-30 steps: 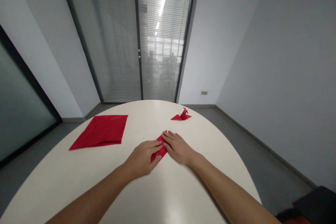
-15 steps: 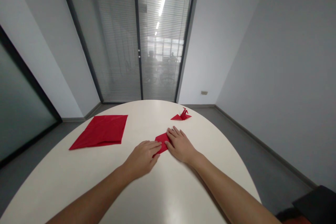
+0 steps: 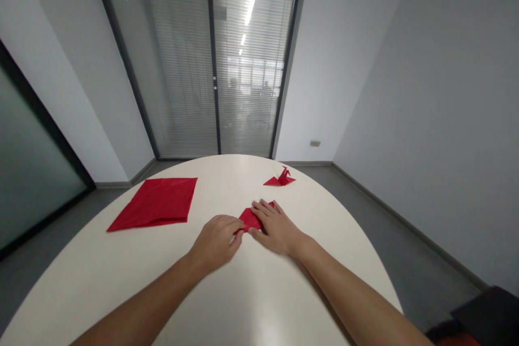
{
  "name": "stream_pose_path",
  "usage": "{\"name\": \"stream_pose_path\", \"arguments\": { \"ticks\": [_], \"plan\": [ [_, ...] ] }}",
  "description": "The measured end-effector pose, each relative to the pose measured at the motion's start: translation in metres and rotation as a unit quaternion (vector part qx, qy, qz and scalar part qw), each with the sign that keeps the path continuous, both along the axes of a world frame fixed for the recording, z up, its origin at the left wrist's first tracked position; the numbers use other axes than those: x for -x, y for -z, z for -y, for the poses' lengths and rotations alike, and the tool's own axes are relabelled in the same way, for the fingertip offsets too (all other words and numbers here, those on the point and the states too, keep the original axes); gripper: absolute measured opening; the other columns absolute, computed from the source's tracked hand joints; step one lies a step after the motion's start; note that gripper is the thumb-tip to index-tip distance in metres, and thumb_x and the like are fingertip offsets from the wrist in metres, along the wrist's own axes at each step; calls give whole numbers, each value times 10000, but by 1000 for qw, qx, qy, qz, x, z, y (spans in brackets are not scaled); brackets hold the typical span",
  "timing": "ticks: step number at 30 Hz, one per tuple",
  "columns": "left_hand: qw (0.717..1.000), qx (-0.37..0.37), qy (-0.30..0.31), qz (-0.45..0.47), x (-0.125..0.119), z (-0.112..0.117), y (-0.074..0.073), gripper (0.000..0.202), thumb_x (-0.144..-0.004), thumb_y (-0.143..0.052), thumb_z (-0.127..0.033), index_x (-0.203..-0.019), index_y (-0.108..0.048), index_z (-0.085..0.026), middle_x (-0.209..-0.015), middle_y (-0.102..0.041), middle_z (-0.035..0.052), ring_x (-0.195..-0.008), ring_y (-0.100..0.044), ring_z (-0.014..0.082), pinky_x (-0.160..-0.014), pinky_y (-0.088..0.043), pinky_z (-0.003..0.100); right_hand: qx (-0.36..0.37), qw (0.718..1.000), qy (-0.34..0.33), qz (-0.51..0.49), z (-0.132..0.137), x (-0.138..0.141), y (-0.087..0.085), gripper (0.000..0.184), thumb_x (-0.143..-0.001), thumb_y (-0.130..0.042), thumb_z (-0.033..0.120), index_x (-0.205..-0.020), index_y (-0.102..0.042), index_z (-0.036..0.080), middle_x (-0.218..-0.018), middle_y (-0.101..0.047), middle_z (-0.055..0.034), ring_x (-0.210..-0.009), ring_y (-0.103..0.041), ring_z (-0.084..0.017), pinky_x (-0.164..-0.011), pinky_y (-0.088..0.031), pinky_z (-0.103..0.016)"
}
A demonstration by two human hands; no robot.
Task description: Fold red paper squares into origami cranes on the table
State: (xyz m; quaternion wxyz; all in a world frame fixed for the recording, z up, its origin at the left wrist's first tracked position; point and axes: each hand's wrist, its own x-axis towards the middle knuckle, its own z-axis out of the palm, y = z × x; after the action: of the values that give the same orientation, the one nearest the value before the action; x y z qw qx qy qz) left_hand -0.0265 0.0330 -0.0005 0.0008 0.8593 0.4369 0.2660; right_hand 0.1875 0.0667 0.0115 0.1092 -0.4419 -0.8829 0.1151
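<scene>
A small folded piece of red paper (image 3: 250,219) lies on the white table (image 3: 227,303), partly covered by both hands. My left hand (image 3: 219,239) pinches its left corner between thumb and fingers. On the right part of the paper, my right hand (image 3: 278,228) rests flat with the fingers stretched out, pressing it against the table. A bit of red shows beyond the right fingertips. The folds under the hands are hidden.
A red paper crane (image 3: 283,178) stands near the table's far right edge. To the left lies a larger stack of red paper sheets (image 3: 162,200). Beyond the table are a glass partition with blinds (image 3: 182,65) and a black object (image 3: 490,316) at lower right.
My left hand's fingers have curled into a pinch on the paper's left corner. My right hand has slid slightly left over the paper, and the paper has turned a little.
</scene>
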Motion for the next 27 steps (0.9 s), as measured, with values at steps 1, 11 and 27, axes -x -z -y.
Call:
{"name": "stream_pose_path", "arguments": {
  "ticks": [1, 11, 27],
  "plan": [
    [1000, -4, 3, 1, 1, -1, 0, 205, -891, -562, -137, -997, -730, -190, -1008, -767, 69, -934, -699, 235, -892, -539, 410, 1, 1000, -13, -2, 0, 0, -1, 710, -980, -423, 560, -1526, -373, 110, -1605, -294, -149, -1513, -189, -318, -1233, -107, -528],
    [1000, 13, -20, -7, 2, -6, 7, 161, -917, -607, -193, -991, -750, -205, -1064, -762, 43, -983, -661, 239, -888, -539, 401, 60, 997, -40, 1, -3, -3, 2, 716, -1011, -363, 552, -1571, -258, 119, -1626, -184, -149, -1517, -128, -340, -1231, -155, -526],
    [991, 67, -111, 23, 7, -6, 2, 174, -916, -571, -172, -948, -733, -226, -914, -744, 26, -878, -654, 204, -790, -489, 314, -96, 987, -52, -120, -15, -4, 10, 316, -1004, -481, 268, -1196, -713, 173, -1206, -648, -132, -1147, -564, -245, -1012, -466, -389]
  ]
}}
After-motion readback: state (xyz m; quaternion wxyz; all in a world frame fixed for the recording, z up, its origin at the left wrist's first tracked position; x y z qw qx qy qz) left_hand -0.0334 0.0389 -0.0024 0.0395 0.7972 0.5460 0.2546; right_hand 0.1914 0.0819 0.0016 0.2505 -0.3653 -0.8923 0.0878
